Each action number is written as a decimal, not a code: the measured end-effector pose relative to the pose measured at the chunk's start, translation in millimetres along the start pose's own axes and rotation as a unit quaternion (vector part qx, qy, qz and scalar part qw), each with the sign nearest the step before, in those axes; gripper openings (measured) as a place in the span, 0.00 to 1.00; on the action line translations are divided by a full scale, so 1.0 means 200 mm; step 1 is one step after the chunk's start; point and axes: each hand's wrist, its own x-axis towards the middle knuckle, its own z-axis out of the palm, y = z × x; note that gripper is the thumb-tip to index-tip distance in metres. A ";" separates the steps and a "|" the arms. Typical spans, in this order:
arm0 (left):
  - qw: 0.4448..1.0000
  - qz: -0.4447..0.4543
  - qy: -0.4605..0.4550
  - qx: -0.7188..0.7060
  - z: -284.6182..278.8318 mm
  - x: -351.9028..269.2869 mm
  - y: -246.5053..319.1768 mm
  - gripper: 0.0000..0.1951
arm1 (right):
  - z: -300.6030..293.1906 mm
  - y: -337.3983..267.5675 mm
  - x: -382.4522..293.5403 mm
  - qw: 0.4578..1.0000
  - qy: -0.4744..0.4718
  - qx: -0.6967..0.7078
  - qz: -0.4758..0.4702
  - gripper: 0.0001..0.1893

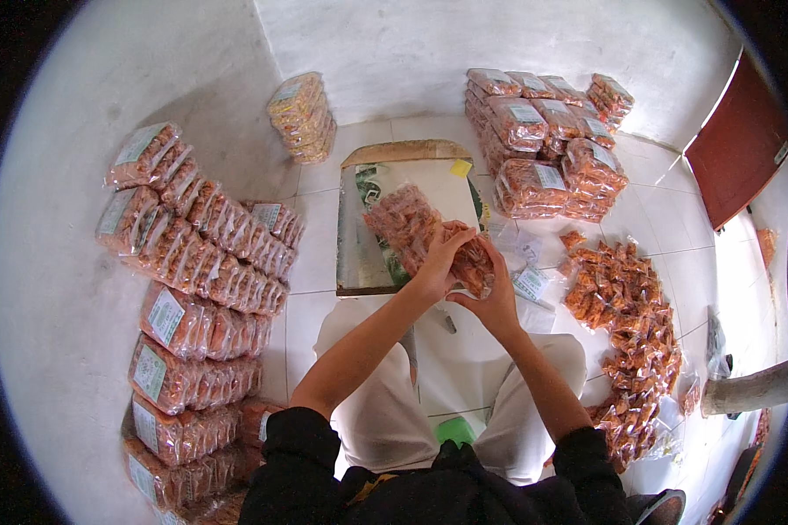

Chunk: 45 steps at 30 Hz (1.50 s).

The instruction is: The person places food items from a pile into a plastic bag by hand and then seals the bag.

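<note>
Before me, my left hand and my right hand hold a long clear plastic pack of orange-brown snacks. The pack lies at a slant over a low flat board with a pale top and green print. Across the pack's middle rest my left fingers and thumb. At its near right end, my right fingers curl over the plastic with the thumb below. The snacks inside look grouped in small bundles. Part of the pack is hidden under my hands. A yellow square sits at the board's far right corner.
Labelled snack packs stand in rows at left and stacks at far right. Yellowish packs are piled by the wall. Many small snack packets cover the floor at right, near printed labels. A green object lies between my legs.
</note>
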 end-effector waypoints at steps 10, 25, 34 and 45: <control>0.994 -0.064 -0.045 -0.075 -0.06 -0.03 -0.17 0.19 | 0.04 0.10 -0.21 0.972 0.125 0.101 0.171 0.30; 0.480 0.306 0.131 0.812 -0.40 0.12 -0.62 0.34 | 0.25 0.54 -0.59 0.760 0.286 0.452 0.369 0.21; 0.486 0.333 0.101 0.801 -0.32 0.29 -0.61 0.22 | 0.45 0.62 -0.34 0.861 0.363 0.136 0.328 0.29; 0.534 0.330 -0.072 0.775 -0.50 0.58 -0.32 0.15 | 0.56 0.66 -0.30 0.835 0.373 0.196 0.355 0.28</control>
